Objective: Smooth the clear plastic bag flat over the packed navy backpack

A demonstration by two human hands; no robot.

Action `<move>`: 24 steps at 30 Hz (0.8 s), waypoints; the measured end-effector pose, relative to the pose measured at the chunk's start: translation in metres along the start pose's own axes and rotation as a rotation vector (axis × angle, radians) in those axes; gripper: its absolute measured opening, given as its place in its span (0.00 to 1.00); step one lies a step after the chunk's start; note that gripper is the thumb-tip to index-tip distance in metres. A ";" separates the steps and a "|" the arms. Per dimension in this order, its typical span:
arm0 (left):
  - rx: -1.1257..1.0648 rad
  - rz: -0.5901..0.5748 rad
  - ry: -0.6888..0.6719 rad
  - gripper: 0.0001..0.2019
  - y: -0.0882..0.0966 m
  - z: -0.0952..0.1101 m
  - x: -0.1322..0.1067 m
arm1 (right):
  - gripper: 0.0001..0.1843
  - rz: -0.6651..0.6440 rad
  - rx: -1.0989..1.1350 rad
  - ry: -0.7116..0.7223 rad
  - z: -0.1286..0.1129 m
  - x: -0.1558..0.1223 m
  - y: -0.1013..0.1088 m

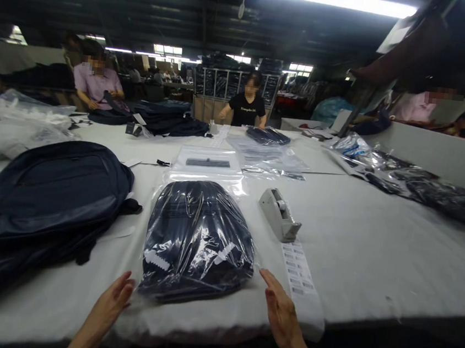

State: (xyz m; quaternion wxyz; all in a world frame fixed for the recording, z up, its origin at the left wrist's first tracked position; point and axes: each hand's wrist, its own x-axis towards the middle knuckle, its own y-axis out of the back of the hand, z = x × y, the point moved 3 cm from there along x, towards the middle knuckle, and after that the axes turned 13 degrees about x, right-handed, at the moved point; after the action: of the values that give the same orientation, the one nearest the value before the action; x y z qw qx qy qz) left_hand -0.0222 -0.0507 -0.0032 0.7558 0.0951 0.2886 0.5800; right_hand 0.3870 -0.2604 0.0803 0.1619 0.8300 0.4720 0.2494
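Observation:
A dark navy backpack sealed in a clear plastic bag (198,239) lies on the white table (373,255) in front of me. My left hand (113,300) rests open at the bag's near left corner, fingers stretched toward the plastic. My right hand (280,309) is open too, flat by the bag's near right corner, just beside the plastic edge. Neither hand holds anything.
An unbagged navy backpack (42,198) lies to the left. A grey tape dispenser (280,215) and a strip of barcode labels (299,269) sit right of the bag. Empty plastic bags (208,163) lie behind it. Other people work at the far tables among more bagged goods (422,188).

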 end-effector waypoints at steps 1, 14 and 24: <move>0.008 -0.005 -0.014 0.50 -0.004 0.001 -0.004 | 0.27 0.002 -0.041 0.047 -0.002 -0.004 -0.003; 0.236 0.117 -0.043 0.31 -0.021 0.018 -0.011 | 0.21 0.031 -0.327 0.225 0.010 0.030 -0.018; 0.060 0.023 0.058 0.36 -0.026 0.025 -0.015 | 0.13 -0.102 -0.092 0.083 0.019 0.066 -0.006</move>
State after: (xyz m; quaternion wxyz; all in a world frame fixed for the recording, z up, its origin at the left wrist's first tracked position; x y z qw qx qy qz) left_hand 0.0103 -0.0676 0.0101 0.7373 0.1043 0.3265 0.5821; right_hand 0.4219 -0.2011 0.0783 0.1927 0.7856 0.5079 0.2963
